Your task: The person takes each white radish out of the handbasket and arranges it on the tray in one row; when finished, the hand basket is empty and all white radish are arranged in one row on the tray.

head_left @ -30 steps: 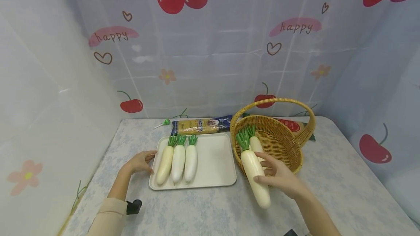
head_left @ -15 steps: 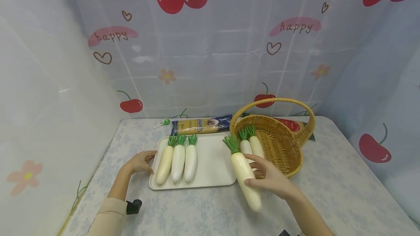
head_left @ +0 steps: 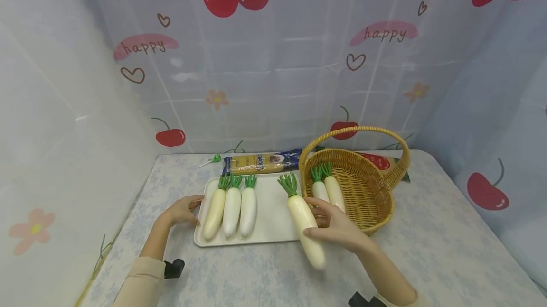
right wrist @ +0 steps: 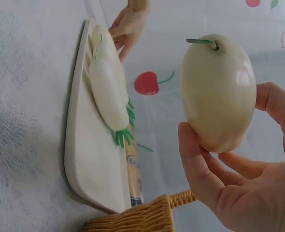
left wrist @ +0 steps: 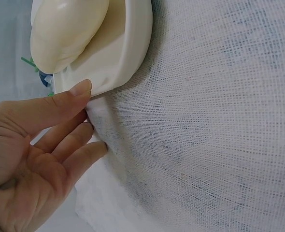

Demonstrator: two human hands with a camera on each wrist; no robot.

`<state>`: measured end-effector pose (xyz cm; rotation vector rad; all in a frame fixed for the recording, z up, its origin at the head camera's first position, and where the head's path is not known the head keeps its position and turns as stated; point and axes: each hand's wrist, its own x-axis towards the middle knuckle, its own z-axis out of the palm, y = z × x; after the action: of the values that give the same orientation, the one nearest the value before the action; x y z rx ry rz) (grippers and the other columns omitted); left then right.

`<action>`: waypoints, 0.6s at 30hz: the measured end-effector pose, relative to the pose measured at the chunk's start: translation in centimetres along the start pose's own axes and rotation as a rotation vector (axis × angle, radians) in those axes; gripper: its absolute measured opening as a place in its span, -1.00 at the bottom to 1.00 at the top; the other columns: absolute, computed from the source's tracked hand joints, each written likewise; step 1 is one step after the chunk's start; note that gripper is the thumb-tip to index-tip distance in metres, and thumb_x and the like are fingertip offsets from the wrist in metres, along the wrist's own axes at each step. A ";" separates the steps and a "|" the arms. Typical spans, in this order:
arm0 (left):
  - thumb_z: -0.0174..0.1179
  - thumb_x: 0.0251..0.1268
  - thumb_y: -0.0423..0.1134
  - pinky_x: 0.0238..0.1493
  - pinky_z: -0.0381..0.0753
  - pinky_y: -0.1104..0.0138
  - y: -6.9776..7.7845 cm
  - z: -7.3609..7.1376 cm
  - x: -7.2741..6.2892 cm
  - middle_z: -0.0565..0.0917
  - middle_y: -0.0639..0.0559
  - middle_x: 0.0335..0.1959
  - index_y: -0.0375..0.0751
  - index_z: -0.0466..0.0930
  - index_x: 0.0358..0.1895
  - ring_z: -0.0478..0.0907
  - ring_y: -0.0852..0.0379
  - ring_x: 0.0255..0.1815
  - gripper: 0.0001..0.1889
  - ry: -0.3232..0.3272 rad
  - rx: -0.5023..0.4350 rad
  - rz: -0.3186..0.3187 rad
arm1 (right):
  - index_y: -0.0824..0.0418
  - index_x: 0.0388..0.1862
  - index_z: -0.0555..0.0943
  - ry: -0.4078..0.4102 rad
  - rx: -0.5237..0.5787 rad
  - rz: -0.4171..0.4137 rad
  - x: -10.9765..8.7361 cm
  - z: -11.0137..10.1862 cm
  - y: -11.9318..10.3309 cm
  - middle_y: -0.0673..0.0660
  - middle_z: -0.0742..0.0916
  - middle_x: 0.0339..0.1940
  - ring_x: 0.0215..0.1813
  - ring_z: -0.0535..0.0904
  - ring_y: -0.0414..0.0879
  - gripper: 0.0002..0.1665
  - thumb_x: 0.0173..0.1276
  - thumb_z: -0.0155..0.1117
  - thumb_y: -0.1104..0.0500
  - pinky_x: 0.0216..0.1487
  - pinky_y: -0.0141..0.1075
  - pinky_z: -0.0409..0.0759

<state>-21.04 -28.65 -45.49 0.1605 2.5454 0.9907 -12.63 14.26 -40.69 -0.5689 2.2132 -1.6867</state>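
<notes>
My right hand (head_left: 337, 228) grips a white radish (head_left: 304, 226) with green stalks, thumb on one side and fingers on the other. It is held tilted over the right end of a white tray (head_left: 273, 217). In the right wrist view, the radish's root end (right wrist: 217, 92) faces the camera. Three radishes (head_left: 232, 212) lie side by side in the tray's left half, the leftmost creamier. At the tray's left edge, my left hand (head_left: 180, 210) holds the rim between thumb and fingers; the left wrist view shows its thumb (left wrist: 82, 88) on the rim.
A wicker basket (head_left: 363, 198) with a tall handle stands right of the tray, two radishes (head_left: 334, 192) inside. Behind the tray lie a pasta bag (head_left: 265, 163) and a green lollipop (head_left: 216, 158). Another package (head_left: 380, 161) is partly hidden behind the basket.
My right hand has carried the radish left, from in front of the basket to over the tray's right end, uncovering the radishes in the basket. My left hand stays at the tray.
</notes>
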 end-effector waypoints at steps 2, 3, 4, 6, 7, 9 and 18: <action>0.40 -0.23 -0.56 0.29 0.30 -0.06 -0.1 0.0 0.0 0.22 -0.48 0.33 -0.54 0.14 0.35 0.20 -0.35 0.34 -0.07 0.000 0.002 0.001 | 0.38 0.41 0.18 -0.009 0.001 -0.013 0.4 0.3 -0.1 0.49 0.52 0.14 0.02 0.59 0.23 -0.09 0.14 0.37 0.19 -0.08 -0.10 0.63; 0.40 -0.23 -0.56 0.29 0.31 -0.06 -0.1 0.0 0.1 0.22 -0.48 0.33 -0.54 0.14 0.35 0.20 -0.35 0.34 -0.07 0.002 0.005 0.002 | 0.39 0.42 0.17 -0.013 0.002 -0.018 0.6 0.5 -0.1 0.48 0.52 0.14 0.03 0.59 0.21 -0.08 0.14 0.37 0.19 -0.07 -0.11 0.63; 0.41 -0.23 -0.56 0.29 0.31 -0.06 -0.1 0.0 0.1 0.22 -0.48 0.32 -0.54 0.14 0.35 0.21 -0.35 0.34 -0.07 0.004 0.008 0.004 | 0.39 0.42 0.16 -0.017 0.004 -0.024 0.9 0.6 -0.1 0.48 0.53 0.14 0.02 0.59 0.20 -0.08 0.14 0.37 0.20 -0.07 -0.11 0.63; 0.41 -0.23 -0.55 0.28 0.32 -0.06 -0.2 0.0 0.1 0.23 -0.48 0.32 -0.53 0.15 0.35 0.21 -0.35 0.33 -0.07 0.006 0.016 0.008 | 0.39 0.42 0.17 -0.017 0.000 -0.029 1.4 1.0 -0.3 0.45 0.55 0.11 0.02 0.59 0.17 -0.08 0.14 0.37 0.20 -0.06 -0.12 0.62; 0.41 -0.23 -0.55 0.28 0.32 -0.06 -0.2 0.0 0.1 0.24 -0.48 0.32 -0.53 0.15 0.35 0.21 -0.35 0.33 -0.07 0.008 0.017 0.008 | 0.39 0.41 0.17 -0.015 -0.002 -0.032 1.7 1.2 -0.3 0.43 0.56 0.10 0.01 0.60 0.15 -0.08 0.13 0.38 0.20 -0.06 -0.14 0.61; 0.42 -0.23 -0.54 0.28 0.32 -0.06 -0.2 0.0 0.1 0.24 -0.48 0.32 -0.53 0.15 0.35 0.22 -0.35 0.33 -0.07 0.007 0.018 0.008 | 0.39 0.41 0.19 -0.010 -0.008 -0.038 2.2 1.6 -0.3 0.39 0.58 0.07 -0.01 0.61 0.11 -0.09 0.13 0.38 0.20 -0.07 -0.18 0.60; 0.42 -0.22 -0.54 0.28 0.32 -0.07 -0.1 -0.1 0.0 0.22 -0.48 0.33 -0.52 0.15 0.36 0.20 -0.36 0.34 -0.07 0.002 -0.003 0.001 | 0.35 0.40 0.21 0.000 0.035 -0.011 4.1 3.0 -0.1 0.41 0.55 0.09 -0.11 0.65 0.06 -0.11 0.12 0.35 0.20 -0.15 -0.20 0.63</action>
<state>-21.05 -28.78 -45.52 0.1601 2.5458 0.9951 -14.79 9.77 -41.34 -0.5732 2.1794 -1.7275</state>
